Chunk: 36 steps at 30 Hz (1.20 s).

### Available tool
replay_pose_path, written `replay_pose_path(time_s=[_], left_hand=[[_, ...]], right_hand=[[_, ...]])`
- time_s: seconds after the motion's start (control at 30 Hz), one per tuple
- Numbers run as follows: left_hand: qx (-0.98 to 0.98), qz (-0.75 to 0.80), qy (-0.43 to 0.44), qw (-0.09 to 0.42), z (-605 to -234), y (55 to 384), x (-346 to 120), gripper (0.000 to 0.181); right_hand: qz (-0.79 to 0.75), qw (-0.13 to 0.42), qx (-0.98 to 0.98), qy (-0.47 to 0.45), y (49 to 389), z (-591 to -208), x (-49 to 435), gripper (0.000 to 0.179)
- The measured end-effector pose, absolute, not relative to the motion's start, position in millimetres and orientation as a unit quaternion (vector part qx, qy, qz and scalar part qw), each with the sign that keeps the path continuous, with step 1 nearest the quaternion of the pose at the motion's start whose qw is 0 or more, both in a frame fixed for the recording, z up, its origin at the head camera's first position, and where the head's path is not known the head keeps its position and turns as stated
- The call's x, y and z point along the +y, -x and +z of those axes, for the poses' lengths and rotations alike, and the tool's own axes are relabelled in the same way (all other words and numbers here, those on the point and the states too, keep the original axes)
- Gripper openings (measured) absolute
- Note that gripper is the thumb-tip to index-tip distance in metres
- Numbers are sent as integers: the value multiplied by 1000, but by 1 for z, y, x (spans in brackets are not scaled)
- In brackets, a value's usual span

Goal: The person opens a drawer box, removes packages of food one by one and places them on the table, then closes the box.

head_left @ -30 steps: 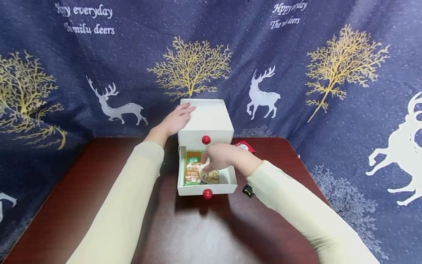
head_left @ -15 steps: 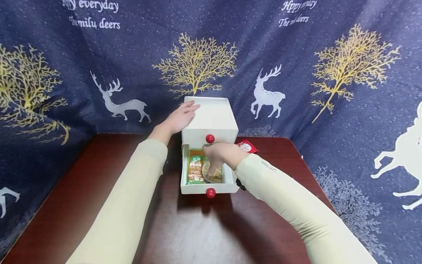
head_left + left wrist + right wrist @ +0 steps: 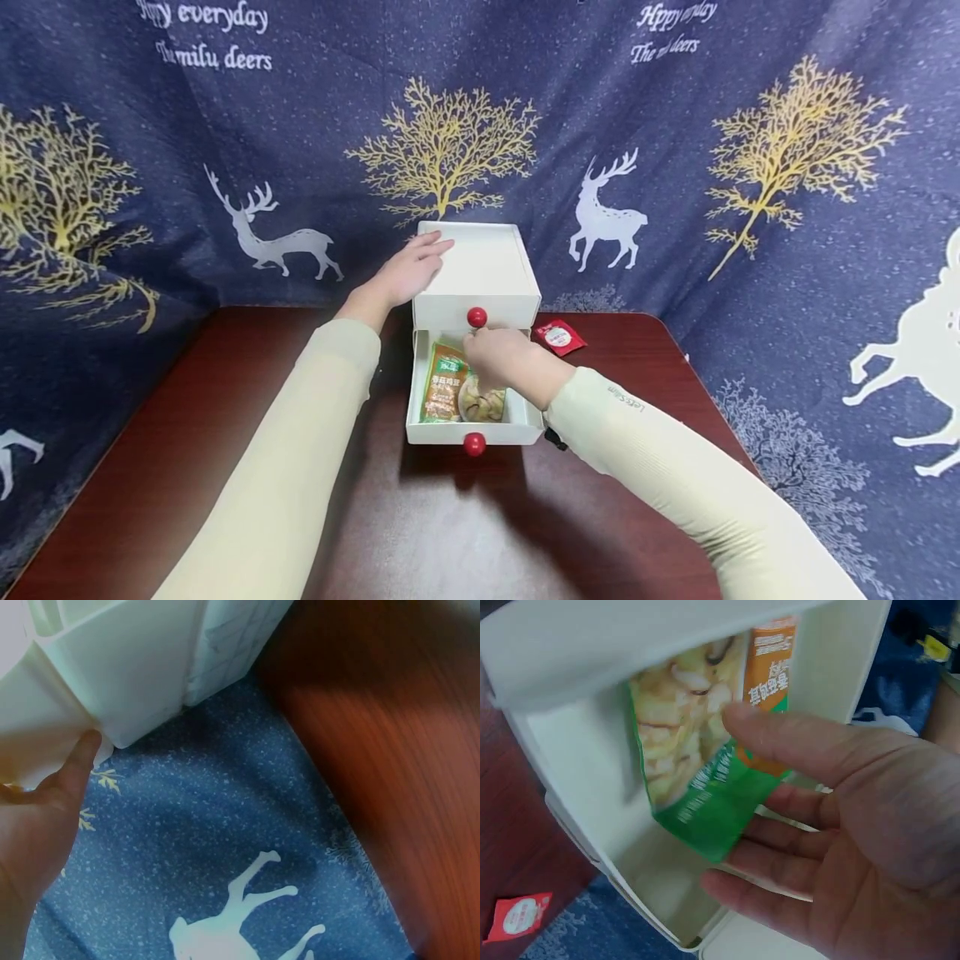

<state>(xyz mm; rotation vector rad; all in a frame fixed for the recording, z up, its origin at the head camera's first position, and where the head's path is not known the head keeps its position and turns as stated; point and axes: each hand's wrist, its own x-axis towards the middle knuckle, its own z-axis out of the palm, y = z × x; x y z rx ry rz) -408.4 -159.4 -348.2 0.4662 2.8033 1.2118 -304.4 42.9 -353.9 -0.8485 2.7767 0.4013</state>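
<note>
A white two-drawer box (image 3: 480,258) stands at the far side of the table, with its lower drawer (image 3: 438,433) pulled out. Inside that drawer is a green and orange soup-mix packet (image 3: 444,390) with a food picture. My right hand (image 3: 510,358) reaches in from the right; the right wrist view has its thumb on the packet's front (image 3: 690,742) and its fingers behind, pinching the green end. My left hand (image 3: 408,271) rests with extended fingers on the box's top left edge. One of its fingers lies along the white side in the left wrist view.
Red round knobs (image 3: 474,444) sit on both drawer fronts. A small red packet (image 3: 560,337) lies right of the box. Nearer, a black object (image 3: 553,438) is partly hidden by my right sleeve. A blue deer-print cloth (image 3: 285,125) hangs behind the table (image 3: 187,433).
My right hand has gone down into the drawer and taken hold of the packet, which now lies slightly turned and tilted. My left hand keeps its place on the box.
</note>
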Motion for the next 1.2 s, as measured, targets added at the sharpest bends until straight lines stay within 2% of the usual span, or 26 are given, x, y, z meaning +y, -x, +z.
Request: replay_pose_path(time_s=[0.17,0.3,0.4,0.57,0.9,1.03,1.2], left_hand=[[909,387,-153,21,-349,410,-159,59],[907,391,-153,23,-350,410,-160,58],[905,397,-152,26,-349,409,-160,58],[906,395,-153,25,-349,409,-159,59],[905,396,-152,28,-349,411,-159,60],[906,394,-151,27,-350,411,-159,59],[906,395,-152,27,-351,412,-160,58]], right_hand=[[88,52,941,324,302,-349,57,41],[18,42,932,360,302,-347,75,10],[-51,47,919,388,301,-344,88,21],[-152,49,900,406,301,-339,112,10],[-487,90,830,255,313,-327,177,25],[-629,100,741,211,320,-330,203,19],[-770,97,608,169,327,-337,237,22]])
